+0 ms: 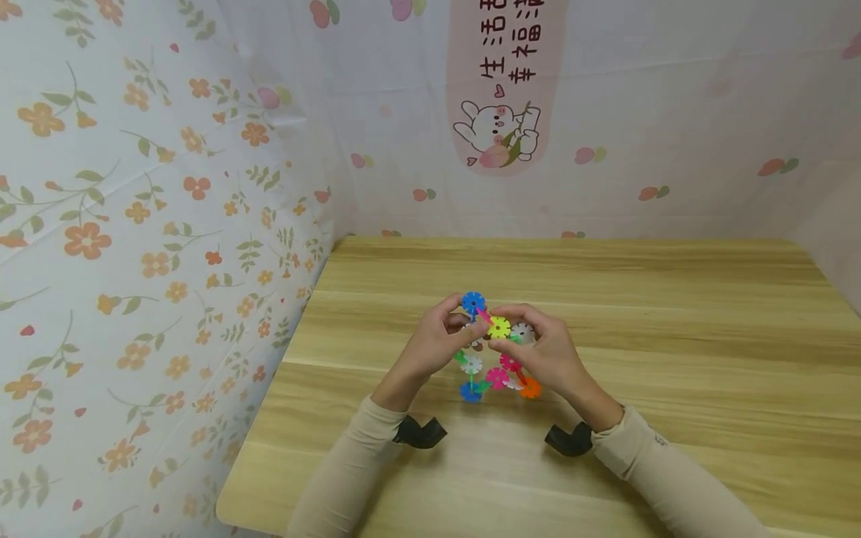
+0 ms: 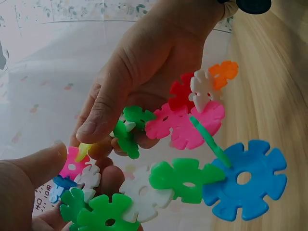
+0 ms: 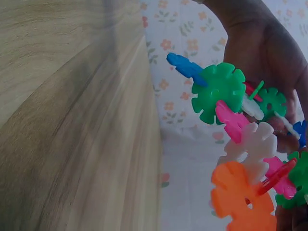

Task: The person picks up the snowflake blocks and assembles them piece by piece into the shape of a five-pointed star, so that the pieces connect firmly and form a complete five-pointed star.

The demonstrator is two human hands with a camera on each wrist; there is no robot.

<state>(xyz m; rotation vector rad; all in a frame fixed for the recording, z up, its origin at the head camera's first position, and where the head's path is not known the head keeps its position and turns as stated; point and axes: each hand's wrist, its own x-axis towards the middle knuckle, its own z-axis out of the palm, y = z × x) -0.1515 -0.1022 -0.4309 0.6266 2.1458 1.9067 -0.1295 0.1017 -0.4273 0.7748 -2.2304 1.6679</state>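
Observation:
A ring-shaped chain of slotted plastic snowflake discs in several colours hangs between both hands over the table. My left hand (image 1: 433, 340) grips the chain on its left side, beside a blue disc (image 1: 473, 300), with the thumb by a pink disc (image 2: 72, 162). From the other side my right hand (image 1: 551, 351) pinches a yellow disc (image 1: 499, 327) between thumb and fingers. The yellow disc meets the pink one where the hands come together. Lower on the chain hang an orange disc (image 3: 240, 197) and another blue disc (image 2: 245, 180). Fingers hide some discs.
The wooden table (image 1: 673, 336) spreads under the hands. A white printed curtain (image 1: 639, 112) stands behind its far edge, and a flowered cloth (image 1: 134, 261) hangs at the left. Dark curved pieces (image 1: 420, 432) sit at both wrists, by the sleeves.

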